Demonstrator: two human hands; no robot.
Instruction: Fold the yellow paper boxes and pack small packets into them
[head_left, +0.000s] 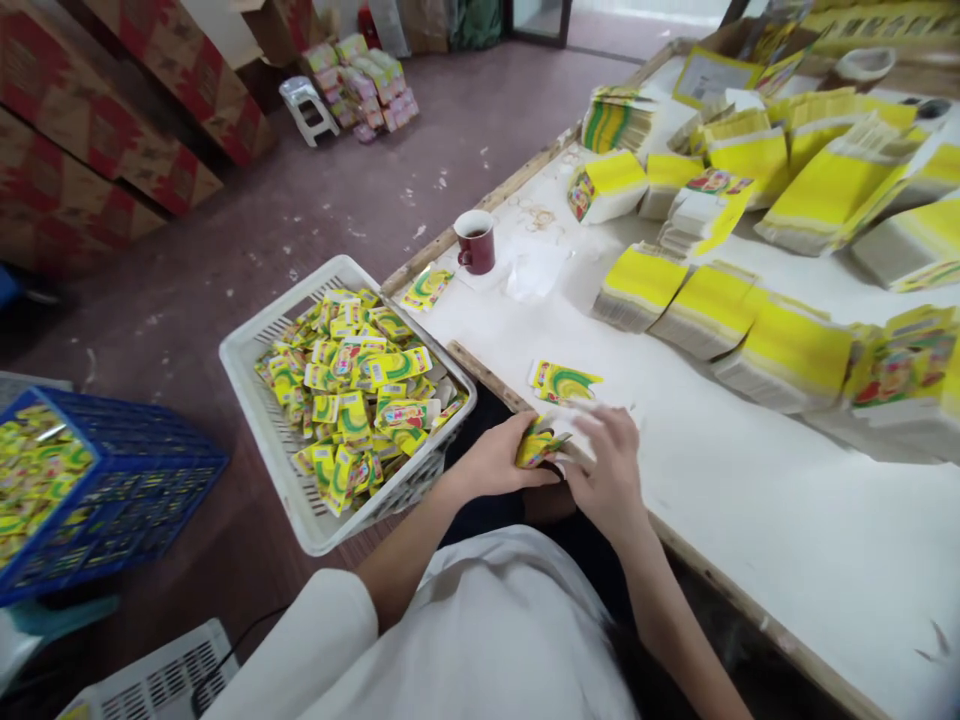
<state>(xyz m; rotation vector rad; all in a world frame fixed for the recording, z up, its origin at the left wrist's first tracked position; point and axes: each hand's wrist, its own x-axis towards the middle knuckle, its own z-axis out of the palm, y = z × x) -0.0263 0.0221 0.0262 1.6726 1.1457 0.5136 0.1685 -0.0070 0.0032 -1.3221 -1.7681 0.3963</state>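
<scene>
Over the table's near edge, my left hand (pixel 499 460) is closed around a small yellow-and-green printed carton (pixel 534 446). My right hand (pixel 607 470) meets it from the other side, fingers bent at the carton's pale end flaps and slightly blurred. Whether its fingertips pinch a flap is hard to make out. Just beyond the hands, a flat yellow-green carton (pixel 564 381) lies on the white tabletop (pixel 720 490). To my left stands a white plastic basket (pixel 281 478) heaped with similar small cartons (pixel 352 400).
A dark red mug (pixel 477 250) stands near the table's left edge, with another carton (pixel 427 288) beside it. Stacks of flat yellow cartons (pixel 795 350) line the table's right and far side. On the floor are a blue crate (pixel 142 490), a white stool (pixel 307 108) and large boxes (pixel 97 130).
</scene>
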